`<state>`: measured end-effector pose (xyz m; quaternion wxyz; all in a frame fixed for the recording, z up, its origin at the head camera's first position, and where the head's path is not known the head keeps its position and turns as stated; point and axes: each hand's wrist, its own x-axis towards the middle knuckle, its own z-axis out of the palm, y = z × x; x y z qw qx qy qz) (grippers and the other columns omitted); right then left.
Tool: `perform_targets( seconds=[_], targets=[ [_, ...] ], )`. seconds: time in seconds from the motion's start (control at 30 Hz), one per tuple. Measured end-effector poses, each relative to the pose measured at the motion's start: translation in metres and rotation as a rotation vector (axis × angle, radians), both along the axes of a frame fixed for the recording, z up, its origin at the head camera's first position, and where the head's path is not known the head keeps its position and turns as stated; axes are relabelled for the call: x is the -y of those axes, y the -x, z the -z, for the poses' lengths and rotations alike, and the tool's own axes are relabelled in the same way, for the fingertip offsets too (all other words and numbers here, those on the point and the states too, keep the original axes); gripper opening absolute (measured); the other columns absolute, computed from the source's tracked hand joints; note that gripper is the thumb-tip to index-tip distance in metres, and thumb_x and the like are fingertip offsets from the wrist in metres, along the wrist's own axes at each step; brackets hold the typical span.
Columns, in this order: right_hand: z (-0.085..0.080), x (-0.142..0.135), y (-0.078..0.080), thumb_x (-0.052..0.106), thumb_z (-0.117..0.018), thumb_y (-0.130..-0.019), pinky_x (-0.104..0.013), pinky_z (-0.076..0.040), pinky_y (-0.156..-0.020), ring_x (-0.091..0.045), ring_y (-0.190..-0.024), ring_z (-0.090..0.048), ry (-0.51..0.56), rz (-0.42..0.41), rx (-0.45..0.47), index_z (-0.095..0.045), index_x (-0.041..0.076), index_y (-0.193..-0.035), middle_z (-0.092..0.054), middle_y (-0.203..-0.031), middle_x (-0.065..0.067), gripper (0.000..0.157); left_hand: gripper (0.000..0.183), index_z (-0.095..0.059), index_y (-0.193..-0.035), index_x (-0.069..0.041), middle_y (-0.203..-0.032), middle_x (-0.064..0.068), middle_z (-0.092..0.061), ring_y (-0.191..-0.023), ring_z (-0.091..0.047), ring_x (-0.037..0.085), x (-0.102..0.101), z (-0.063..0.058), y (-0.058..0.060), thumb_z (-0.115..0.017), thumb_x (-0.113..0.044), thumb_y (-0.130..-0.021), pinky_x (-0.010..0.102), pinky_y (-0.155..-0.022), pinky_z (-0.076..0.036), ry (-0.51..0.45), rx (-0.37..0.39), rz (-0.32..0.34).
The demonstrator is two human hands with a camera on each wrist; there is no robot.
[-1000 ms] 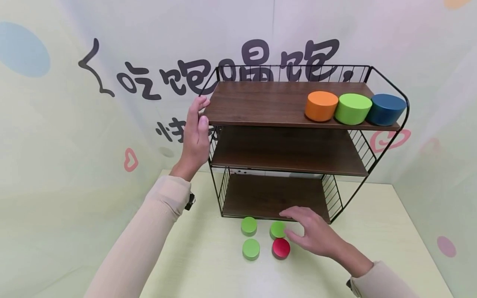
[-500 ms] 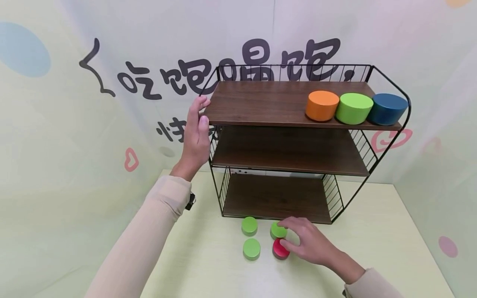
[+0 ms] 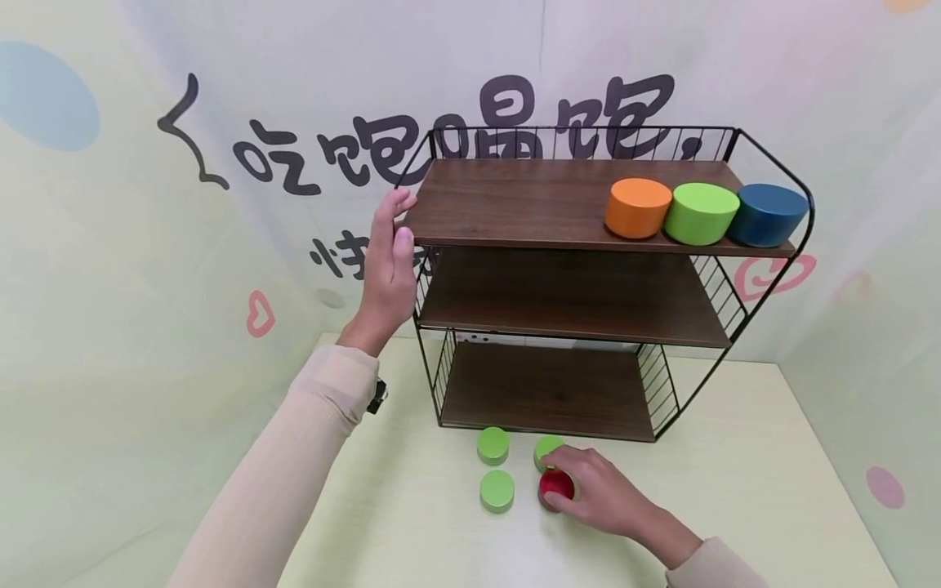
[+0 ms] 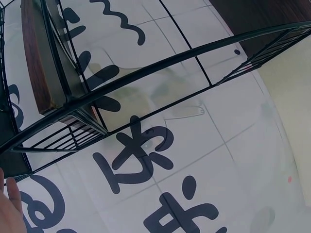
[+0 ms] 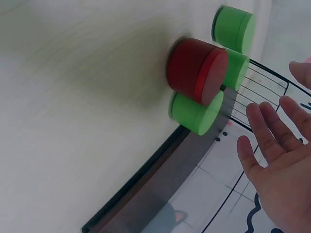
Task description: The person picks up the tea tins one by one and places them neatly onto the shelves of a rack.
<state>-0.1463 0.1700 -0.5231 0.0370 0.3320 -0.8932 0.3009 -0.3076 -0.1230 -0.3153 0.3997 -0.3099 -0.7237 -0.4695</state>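
My left hand [image 3: 388, 269] rests against the upper left side of the black wire rack [image 3: 588, 247], fingers straight and thumb by the top shelf's corner; only fingertips [image 4: 13, 196] show in the left wrist view. My right hand [image 3: 606, 494] hovers over a red lidded cylinder [image 3: 556, 483] on the table, thumb and fingers spread around its top. In the right wrist view the fingers are apart from the red cylinder [image 5: 192, 70]. Behind it stands a green cylinder [image 3: 547, 447], partly covered by my fingertips. Two more green cylinders, one back [image 3: 492, 446] and one front [image 3: 497, 492], stand to its left.
On the top shelf's right end, an orange cylinder [image 3: 638, 209], a green cylinder [image 3: 702, 215] and a blue cylinder [image 3: 768, 216] stand in a row. The middle shelf [image 3: 573, 294] and bottom shelf [image 3: 547, 392] are dark wood. Printed cloth [image 3: 184, 245] surrounds the pale table [image 3: 397, 506].
My right hand has moved down and slightly left, from beside the rear green cylinder to over the red one. My left hand stays on the rack.
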Motion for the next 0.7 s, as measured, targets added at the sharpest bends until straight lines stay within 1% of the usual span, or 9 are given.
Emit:
perform_targets(
  seconds=[0.07, 0.2, 0.33, 0.47, 0.57, 0.7],
  targets=[
    [0.004, 0.001, -0.001, 0.019, -0.078, -0.084, -0.038, -0.054, -0.083, -0.014, -0.089, -0.064, 0.006, 0.003, 0.006, -0.070, 0.012, -0.111, -0.070, -0.107, -0.001, 0.029, 0.043, -0.041, -0.142, -0.002, -0.140, 0.016, -0.051, -0.134, -0.044, 0.029, 0.000, 0.000, 0.000, -0.035, -0.012, -0.101, 0.042, -0.111, -0.031, 0.003, -0.002, 0.002],
    [0.013, 0.002, -0.001, 0.019, -0.079, -0.082, -0.037, -0.055, -0.081, -0.014, -0.093, -0.064, 0.010, 0.012, -0.016, -0.071, 0.010, -0.111, -0.070, -0.108, -0.001, 0.032, 0.042, -0.040, -0.141, 0.002, -0.139, 0.020, -0.051, -0.133, -0.044, 0.035, -0.002, -0.004, -0.004, -0.033, -0.009, -0.101, 0.045, -0.111, -0.031, 0.007, -0.001, -0.012],
    [0.022, 0.002, -0.001, 0.018, -0.079, -0.080, -0.036, -0.055, -0.079, -0.011, -0.091, -0.064, -0.004, -0.001, -0.048, -0.072, 0.009, -0.108, -0.070, -0.104, 0.001, 0.030, 0.041, -0.040, -0.137, 0.009, -0.135, 0.027, -0.051, -0.131, -0.044, 0.038, -0.009, -0.013, -0.018, -0.032, -0.005, -0.099, 0.046, -0.110, -0.031, 0.003, -0.005, -0.022],
    [0.027, 0.002, -0.003, 0.017, -0.080, -0.078, -0.034, -0.054, -0.075, -0.007, -0.083, -0.060, -0.028, -0.033, -0.080, -0.071, 0.010, -0.103, -0.068, -0.096, 0.003, 0.028, 0.039, -0.040, -0.134, 0.013, -0.133, 0.030, -0.051, -0.130, -0.045, 0.036, -0.014, -0.023, -0.031, -0.032, -0.002, -0.098, 0.044, -0.110, -0.032, 0.003, -0.009, -0.024],
    [0.029, 0.003, -0.005, 0.017, -0.082, -0.076, -0.033, -0.053, -0.074, -0.006, -0.080, -0.058, -0.046, -0.045, -0.100, -0.070, 0.010, -0.102, -0.066, -0.093, 0.004, 0.029, 0.039, -0.040, -0.133, 0.014, -0.133, 0.030, -0.051, -0.130, -0.046, 0.036, -0.015, -0.026, -0.035, -0.032, -0.001, -0.098, 0.045, -0.109, -0.032, 0.007, -0.006, -0.023],
    [0.031, 0.003, -0.007, 0.018, -0.083, -0.075, -0.034, -0.053, -0.075, -0.007, -0.083, -0.059, -0.062, -0.042, -0.117, -0.070, 0.010, -0.103, -0.067, -0.096, 0.004, 0.031, 0.039, -0.040, -0.133, 0.014, -0.133, 0.030, -0.050, -0.130, -0.045, 0.037, -0.015, -0.026, -0.035, -0.032, -0.001, -0.098, 0.044, -0.110, -0.032, 0.009, -0.005, -0.023]
  ],
)
